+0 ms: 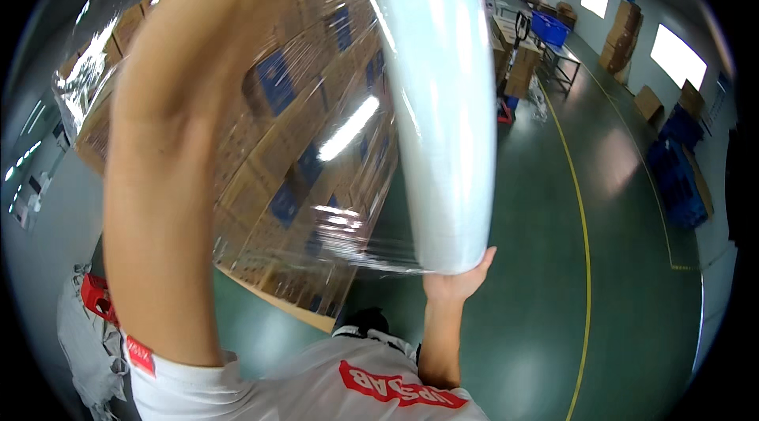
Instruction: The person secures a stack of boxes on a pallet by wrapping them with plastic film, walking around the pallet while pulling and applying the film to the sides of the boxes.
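A large roll of clear stretch film (447, 120) stands nearly upright in front of me, its upper end cut off by the top edge. My right hand (457, 283) grips the roll's lower end from below, thumb along its side. My left arm is raised and bent across the left side, and its hand lies beyond the top of the picture. A shiny sheet of film (348, 219) runs from the roll leftward over a tall stack of brown cartons (265, 172) with blue patches. Behind my arm, part of the stack is hidden.
Green floor (530, 318) with yellow lines stretches along the right. A pallet jack (514, 41) stands by cartons farther off, near a blue crate (549, 28) on a table. Blue bins (678, 180) and cardboard line the right wall. A red object (96, 296) sits at lower left.
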A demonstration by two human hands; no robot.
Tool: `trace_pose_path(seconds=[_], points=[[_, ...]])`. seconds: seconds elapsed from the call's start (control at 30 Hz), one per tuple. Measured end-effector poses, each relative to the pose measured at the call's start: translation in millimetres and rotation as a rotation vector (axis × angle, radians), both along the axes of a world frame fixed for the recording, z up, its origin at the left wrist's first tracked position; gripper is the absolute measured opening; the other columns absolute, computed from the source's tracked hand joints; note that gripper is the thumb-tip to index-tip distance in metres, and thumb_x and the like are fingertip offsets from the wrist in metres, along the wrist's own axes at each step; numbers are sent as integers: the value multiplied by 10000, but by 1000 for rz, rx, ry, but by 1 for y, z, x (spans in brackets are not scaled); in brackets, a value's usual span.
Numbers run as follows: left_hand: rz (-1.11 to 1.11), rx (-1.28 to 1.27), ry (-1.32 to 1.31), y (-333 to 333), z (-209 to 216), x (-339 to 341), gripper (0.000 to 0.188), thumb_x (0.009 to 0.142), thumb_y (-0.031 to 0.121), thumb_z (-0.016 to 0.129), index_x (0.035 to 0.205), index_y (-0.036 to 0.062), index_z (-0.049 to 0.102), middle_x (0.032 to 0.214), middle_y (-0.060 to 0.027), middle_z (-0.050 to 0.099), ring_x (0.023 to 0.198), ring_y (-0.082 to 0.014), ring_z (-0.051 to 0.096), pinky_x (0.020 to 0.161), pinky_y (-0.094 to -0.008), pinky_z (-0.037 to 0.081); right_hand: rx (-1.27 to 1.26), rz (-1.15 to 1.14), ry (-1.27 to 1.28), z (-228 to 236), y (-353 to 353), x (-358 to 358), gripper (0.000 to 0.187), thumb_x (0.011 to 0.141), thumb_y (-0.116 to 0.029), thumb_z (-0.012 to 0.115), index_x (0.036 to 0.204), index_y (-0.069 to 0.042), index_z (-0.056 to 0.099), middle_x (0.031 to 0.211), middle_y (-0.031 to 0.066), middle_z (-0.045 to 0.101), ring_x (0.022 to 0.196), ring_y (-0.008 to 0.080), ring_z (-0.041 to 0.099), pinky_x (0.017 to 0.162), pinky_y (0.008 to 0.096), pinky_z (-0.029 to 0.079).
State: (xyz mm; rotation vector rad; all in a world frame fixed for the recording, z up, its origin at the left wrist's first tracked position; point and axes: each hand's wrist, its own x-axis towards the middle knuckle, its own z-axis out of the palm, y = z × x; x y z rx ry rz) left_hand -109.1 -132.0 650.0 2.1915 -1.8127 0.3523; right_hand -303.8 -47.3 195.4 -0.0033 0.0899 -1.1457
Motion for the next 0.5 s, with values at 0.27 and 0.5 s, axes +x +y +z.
trace_pose_path(seconds=[0.27, 0.5], points=[[124, -104, 6, -126, -48, 107, 645, 780, 510, 668, 1148, -20, 670, 1235, -250, 610, 1148, -333, 575, 951, -436, 473, 185, 447, -70, -39, -150, 57, 674, 1007, -550, 155, 1437, -91, 398, 1483, 81, 416, 1374, 323, 366, 1142, 505, 262], [364, 145, -111, -298, -92, 158, 734, 747, 599, 664, 1014, -84, 697, 1052, -267, 680, 995, -367, 650, 895, -421, 503, 325, 720, -44, -102, -318, 170, 565, 1022, -443, 209, 1389, -93, 460, 1449, 89, 456, 1351, 329, 395, 1134, 508, 281]])
